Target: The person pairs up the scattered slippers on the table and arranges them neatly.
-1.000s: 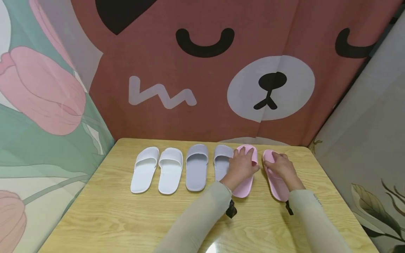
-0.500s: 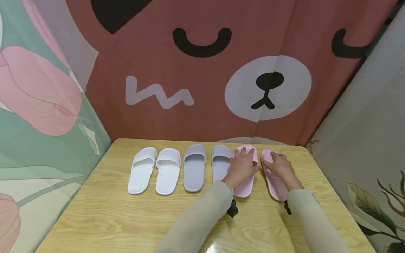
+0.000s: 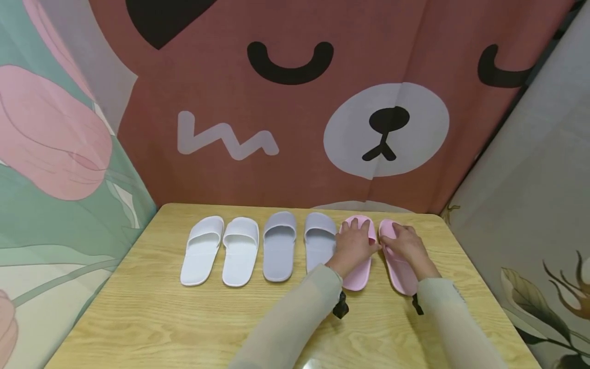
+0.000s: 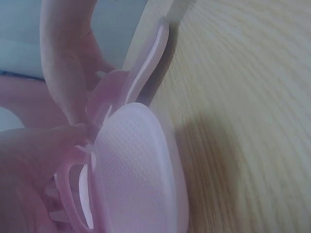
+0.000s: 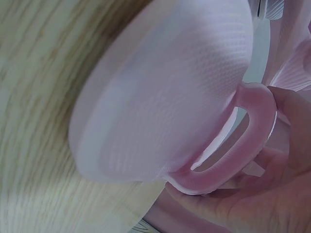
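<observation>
Both hands [image 3: 373, 245] on pink slippers [image 3: 397, 266] (table's right end)

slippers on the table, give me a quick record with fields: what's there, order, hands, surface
surface: wooden table
row, left to right: white pair, grey pair, pink pair
left pink slipper: left hand rests on its strap end, fingers spread
right pink slipper: right hand lies over its strap end, fingers bent
pink pair spacing: toe ends close together, heels apart
white and grey pairs: not touched
backdrop: bear curtain behind the table
</observation>
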Tool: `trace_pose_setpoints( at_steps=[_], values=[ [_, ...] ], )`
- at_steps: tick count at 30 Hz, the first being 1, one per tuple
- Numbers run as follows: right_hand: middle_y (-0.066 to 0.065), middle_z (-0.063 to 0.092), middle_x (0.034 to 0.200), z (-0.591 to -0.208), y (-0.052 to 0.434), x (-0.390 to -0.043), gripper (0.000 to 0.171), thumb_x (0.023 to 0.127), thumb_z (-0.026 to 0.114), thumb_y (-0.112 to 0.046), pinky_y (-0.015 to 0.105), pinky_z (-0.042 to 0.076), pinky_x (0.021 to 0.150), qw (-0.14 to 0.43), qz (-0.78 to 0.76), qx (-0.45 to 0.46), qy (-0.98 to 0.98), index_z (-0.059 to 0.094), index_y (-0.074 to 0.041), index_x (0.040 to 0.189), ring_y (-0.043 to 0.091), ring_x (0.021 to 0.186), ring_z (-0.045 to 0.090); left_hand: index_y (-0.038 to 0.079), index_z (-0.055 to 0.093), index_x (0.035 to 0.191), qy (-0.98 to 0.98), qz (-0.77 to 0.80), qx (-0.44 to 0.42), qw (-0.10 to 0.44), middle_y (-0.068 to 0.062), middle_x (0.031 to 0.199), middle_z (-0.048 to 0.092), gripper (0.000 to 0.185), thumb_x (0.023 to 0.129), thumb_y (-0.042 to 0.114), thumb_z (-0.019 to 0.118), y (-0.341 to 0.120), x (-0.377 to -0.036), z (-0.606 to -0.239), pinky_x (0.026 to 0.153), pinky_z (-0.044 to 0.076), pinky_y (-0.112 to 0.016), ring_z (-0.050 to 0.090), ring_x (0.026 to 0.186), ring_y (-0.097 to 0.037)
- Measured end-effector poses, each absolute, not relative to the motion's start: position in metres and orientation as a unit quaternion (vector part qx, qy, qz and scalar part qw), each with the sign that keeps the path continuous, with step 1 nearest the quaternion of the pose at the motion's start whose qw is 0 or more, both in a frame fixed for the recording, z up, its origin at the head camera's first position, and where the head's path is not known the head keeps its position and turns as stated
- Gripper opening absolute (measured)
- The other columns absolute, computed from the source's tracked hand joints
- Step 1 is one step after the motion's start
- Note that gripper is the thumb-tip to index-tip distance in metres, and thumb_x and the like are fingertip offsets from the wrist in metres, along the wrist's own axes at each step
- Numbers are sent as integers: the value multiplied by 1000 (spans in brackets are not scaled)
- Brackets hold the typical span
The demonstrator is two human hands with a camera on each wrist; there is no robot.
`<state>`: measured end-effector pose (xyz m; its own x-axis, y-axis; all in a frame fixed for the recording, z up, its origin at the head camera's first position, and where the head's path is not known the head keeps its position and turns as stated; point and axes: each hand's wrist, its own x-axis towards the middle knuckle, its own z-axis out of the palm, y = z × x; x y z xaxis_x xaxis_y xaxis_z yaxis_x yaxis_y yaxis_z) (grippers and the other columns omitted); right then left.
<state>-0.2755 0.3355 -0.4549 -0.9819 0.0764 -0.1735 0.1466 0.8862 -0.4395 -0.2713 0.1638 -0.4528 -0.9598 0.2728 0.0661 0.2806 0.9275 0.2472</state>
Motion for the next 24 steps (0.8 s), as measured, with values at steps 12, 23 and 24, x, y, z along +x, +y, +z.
trace_pose_setpoints(
  at_steps=[12, 23, 24],
  values=[
    [41, 21, 153, -456, 339, -274, 85, 99, 53, -49, 69, 28, 111, 76, -234, 64, 967, 21, 5, 157, 63, 136, 28, 32, 42, 154, -982, -129, -136, 5, -1, 156, 43, 79, 88, 70, 61, 172, -274, -461, 98, 50, -46, 42, 137, -27],
    [41, 22, 153, -454, 340, -276, 86, 99, 54, -49, 68, 28, 111, 70, -233, 63, 968, 23, 5, 157, 62, 136, 30, 32, 41, 155, -984, -120, -129, -3, -1, 157, 42, 77, 89, 69, 60, 177, -278, -461, 96, 51, -45, 42, 138, -26],
    [41, 23, 153, -454, 340, -276, 85, 99, 54, -49, 68, 28, 112, 69, -234, 63, 968, 23, 5, 157, 62, 136, 30, 32, 40, 155, -984, -120, -128, -2, -1, 157, 41, 78, 89, 69, 60, 178, -278, -462, 97, 51, -45, 41, 138, -26]
  ],
)
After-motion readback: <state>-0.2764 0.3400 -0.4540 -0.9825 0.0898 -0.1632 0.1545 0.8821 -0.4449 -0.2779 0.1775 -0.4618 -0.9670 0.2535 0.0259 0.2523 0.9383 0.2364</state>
